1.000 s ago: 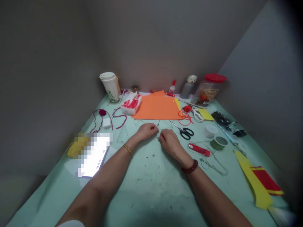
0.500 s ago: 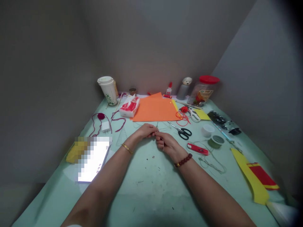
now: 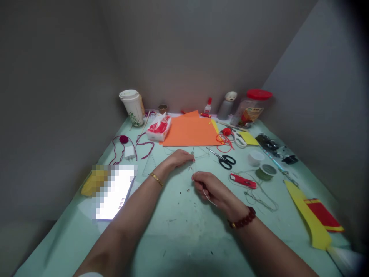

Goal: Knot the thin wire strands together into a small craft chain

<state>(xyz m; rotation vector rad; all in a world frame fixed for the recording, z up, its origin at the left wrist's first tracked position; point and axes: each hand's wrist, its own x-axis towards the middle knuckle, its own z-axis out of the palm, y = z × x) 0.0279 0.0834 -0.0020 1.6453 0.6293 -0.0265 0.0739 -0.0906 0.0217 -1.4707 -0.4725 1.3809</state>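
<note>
My left hand [image 3: 182, 158] is closed in a pinch above the middle of the table, just short of the orange sheets. At its fingertips are fine strands, too thin to make out fully. Closer to me, my right hand [image 3: 208, 186] is closed on a thin pale cord [image 3: 211, 202], whose loose part curves out below the fingers. A faint stretch of the cord seems to run up between the two hands. Black-handled scissors [image 3: 225, 159] lie to the right, beyond my right hand. Small dark scraps [image 3: 188, 190] dot the tabletop between my arms.
Orange sheets [image 3: 190, 132], a tissue pack [image 3: 159, 129] and a white cup [image 3: 132, 107] stand toward the back. To the right are a red cutter [image 3: 242, 181], small tubs [image 3: 265, 172], white scissors [image 3: 239, 139] and a red-lidded jar [image 3: 250, 109]. At left lies a lit tablet [image 3: 115, 196].
My right hand has drawn back toward me and to the right, away from the left fingertips, with the cord in it. The left hand has hardly moved. The view has shifted slightly.
</note>
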